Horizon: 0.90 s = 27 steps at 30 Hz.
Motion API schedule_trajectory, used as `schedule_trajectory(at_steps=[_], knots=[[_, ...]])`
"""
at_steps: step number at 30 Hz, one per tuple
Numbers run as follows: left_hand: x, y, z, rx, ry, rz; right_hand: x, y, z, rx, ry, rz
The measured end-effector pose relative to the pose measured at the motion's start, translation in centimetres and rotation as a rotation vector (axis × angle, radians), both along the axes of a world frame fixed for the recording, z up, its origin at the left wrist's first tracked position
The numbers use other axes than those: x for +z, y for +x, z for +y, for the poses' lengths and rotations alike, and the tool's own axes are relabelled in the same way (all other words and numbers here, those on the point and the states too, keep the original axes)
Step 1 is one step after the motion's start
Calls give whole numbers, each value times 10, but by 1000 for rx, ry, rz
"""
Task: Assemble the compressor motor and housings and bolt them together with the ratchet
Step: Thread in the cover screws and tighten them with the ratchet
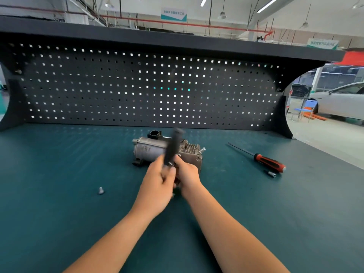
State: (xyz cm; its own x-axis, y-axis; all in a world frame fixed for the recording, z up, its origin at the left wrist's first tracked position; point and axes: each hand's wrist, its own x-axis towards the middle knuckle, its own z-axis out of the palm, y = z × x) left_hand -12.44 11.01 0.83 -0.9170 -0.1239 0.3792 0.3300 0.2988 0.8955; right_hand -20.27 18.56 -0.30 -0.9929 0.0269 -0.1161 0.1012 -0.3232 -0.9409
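A: Where is the compressor (157, 149)?

B: Centre of the frame, lying on its side on the green desk (59, 194), just in front of the black pegboard (137, 85). Long axis runs left to right.

A: Appearance?

B: Grey cast metal. The left part is a smooth rounded barrel with a raised marking on its side, too blurred to read. The right part is ribbed with cooling fins. A black round port sits on the far side at the upper left, and a black foot sits under the lower left end. One silver bolt head (202, 149) sticks out at the right end.

A: Hands?

B: Both meet just below the compressor. The left hand (157, 180) has its fingers curled round the lower end of the ratchet (173, 148). The right hand (187, 174) comes in from the right and its fingers pinch that same end. The contact point itself is blurred.

A: The ratchet?

B: A dark handle, blurred, standing nearly upright, tilted slightly right, crossing in front of the compressor's middle. Its head is hidden by the hands.

A: Other items?

B: A loose bolt (101, 190) stands on the desk at lower left, well apart from the hands. A red-and-black screwdriver (262, 159) lies to the right, with a small silver socket (272, 174) just beside its handle. A white car (344, 101) shows at the far right edge.
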Motion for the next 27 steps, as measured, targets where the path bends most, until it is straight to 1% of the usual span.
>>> schedule_trajectory(at_steps=[2, 3, 4, 5, 6, 7, 8, 11, 13, 14, 16, 17, 18, 19, 20, 21, 22, 23, 24, 25, 26, 27], knots=[[9, 1, 4, -49, 657, -202, -1, -1, 1, 37, -50, -19], [12, 0, 3, -52, 933, -279, 0, -1, 2, 53, -78, -26], [15, 0, 0, -52, 1147, -336, 0, -2, 2, 72, -89, -30], [15, 0, -5, -55, 1308, -368, -1, -4, 2, 93, -68, -29], [14, 0, -10, -57, 1410, -384, -1, -5, 1, 109, -42, -24], [14, -1, -14, -57, 1447, -395, -2, -6, 1, 124, -14, -20], [14, -1, -16, -65, 1441, -401, -3, -5, 1, 132, 3, -15], [16, -1, -15, -90, 1282, -377, -6, -4, 3, 107, 66, 9], [19, -4, -13, -55, 1047, -322, -8, -2, 4, 86, 84, 21], [18, -6, -12, -26, 867, -266, -8, -1, 5, 75, 79, 24], [13, -3, -11, 11, 410, -104, -9, -1, 5, 52, 56, 20], [10, 1, -12, 36, 93, -5, -9, -2, 5, 42, 29, 15], [5, 2, -11, 66, -301, 80, -8, -1, 5, 29, -14, 18], [-1, 4, -9, 74, -675, 123, -10, -3, 6, 14, -26, 31], [-7, 4, -7, 78, -962, 155, -11, -3, 6, 6, -19, 49], [-10, 5, -6, 82, -1110, 166, -11, -3, 7, 6, 16, 57], [-12, 3, -6, 93, -1151, 175, -10, -1, 8, 14, 38, 60], [-13, 3, -7, 98, -1098, 185, -9, -3, 9, 19, 63, 54], [-12, 1, -8, 95, -991, 197, -9, -3, 9, 20, 78, 50], [-11, 0, -9, 86, -841, 194, -8, -5, 9, 26, 72, 33], [-10, -1, -9, 65, -652, 169, -7, -4, 9, 33, 39, 17], [-7, -1, -6, 34, -388, 118, -6, -5, 8, 39, 17, 3]])
